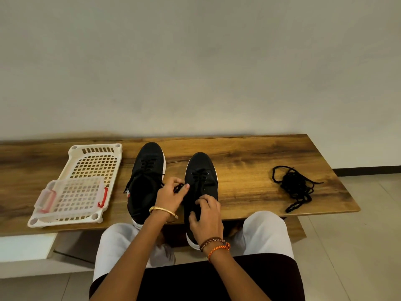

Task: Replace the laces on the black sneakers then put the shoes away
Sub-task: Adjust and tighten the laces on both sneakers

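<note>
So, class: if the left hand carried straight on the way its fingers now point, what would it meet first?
Most likely the right sneaker: the left hand, pinching a lace, points right and slightly away, straight at its laced front, though depth is uncertain.

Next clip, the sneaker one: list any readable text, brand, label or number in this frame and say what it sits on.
None can be read.
left sneaker: a small red and white mark on its side near the heel, too small and blurred to tell whether it holds letters.
right sneaker, white perforated tray, clear basket, loose black laces and wooden table: no print visible.
</note>
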